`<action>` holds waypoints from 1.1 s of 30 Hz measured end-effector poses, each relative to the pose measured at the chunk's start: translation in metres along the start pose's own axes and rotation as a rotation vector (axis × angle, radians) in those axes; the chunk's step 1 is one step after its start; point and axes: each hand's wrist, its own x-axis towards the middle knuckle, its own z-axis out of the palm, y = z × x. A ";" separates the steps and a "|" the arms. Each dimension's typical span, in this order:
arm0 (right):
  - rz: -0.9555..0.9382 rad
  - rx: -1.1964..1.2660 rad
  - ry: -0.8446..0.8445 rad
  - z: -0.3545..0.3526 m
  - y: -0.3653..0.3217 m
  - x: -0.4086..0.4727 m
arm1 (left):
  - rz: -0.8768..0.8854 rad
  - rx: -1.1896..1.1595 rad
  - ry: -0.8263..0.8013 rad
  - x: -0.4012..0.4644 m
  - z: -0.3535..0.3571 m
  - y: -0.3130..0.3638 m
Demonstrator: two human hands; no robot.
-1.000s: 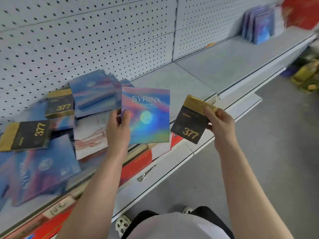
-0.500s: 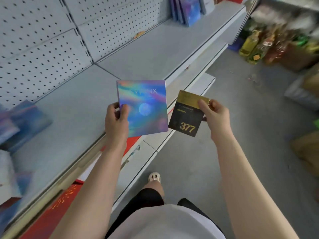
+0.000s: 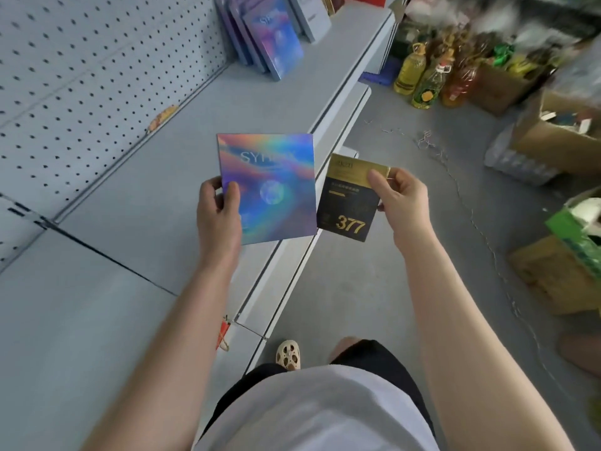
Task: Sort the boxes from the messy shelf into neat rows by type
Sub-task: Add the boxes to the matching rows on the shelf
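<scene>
My left hand (image 3: 218, 212) grips the lower left edge of a flat iridescent box (image 3: 270, 183) with pale lettering, held upright above the grey shelf (image 3: 136, 222). My right hand (image 3: 401, 198) pinches the top right corner of a smaller black and gold box (image 3: 349, 206) marked 377, just right of the shelf's front edge. The two boxes almost touch side by side. At the far end of the shelf stands a neat upright row of matching iridescent boxes (image 3: 270, 37), with white boxes (image 3: 313, 17) behind them.
A white pegboard wall (image 3: 81, 70) backs the shelf. A lower shelf ledge (image 3: 344, 125) juts out below. On the floor to the right are oil bottles (image 3: 419, 76), cardboard boxes (image 3: 553, 138) and a green box (image 3: 582, 236). My foot (image 3: 287, 354) is on the grey floor.
The view has swung right along the shelf; the messy pile has left the view and the sorted row has come closer. Both hands keep their boxes.
</scene>
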 end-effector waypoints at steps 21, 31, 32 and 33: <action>-0.149 -0.083 -0.163 -0.054 -0.050 0.448 | 0.101 -0.005 0.222 0.230 0.334 0.034; -0.212 -0.076 -0.236 -0.022 -0.068 0.629 | 0.140 0.040 0.312 0.341 0.432 0.036; -0.218 -0.083 -0.243 -0.016 -0.070 0.646 | 0.147 0.039 0.317 0.355 0.439 0.034; -0.221 -0.091 -0.249 -0.009 -0.071 0.662 | 0.149 0.034 0.320 0.370 0.447 0.034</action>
